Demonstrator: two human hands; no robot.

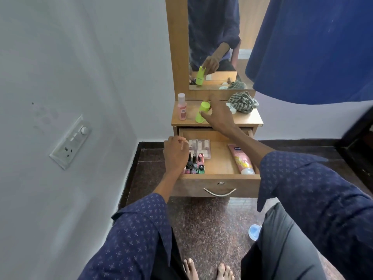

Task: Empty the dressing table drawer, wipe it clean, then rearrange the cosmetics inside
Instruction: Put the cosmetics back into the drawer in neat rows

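Wooden dresser top [248,119] by white wall: R hand [219,116] grips green bottle [202,111]; L hand [175,153] pinches thin stick [182,145] over open drawer [220,158]

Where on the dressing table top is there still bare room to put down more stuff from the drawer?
Bare wood shows between the pale pink bottle and the lime green bottle gripped by the right hand, and along the front edge of the wooden tabletop below the checked cloth. The back right corner is crowded.
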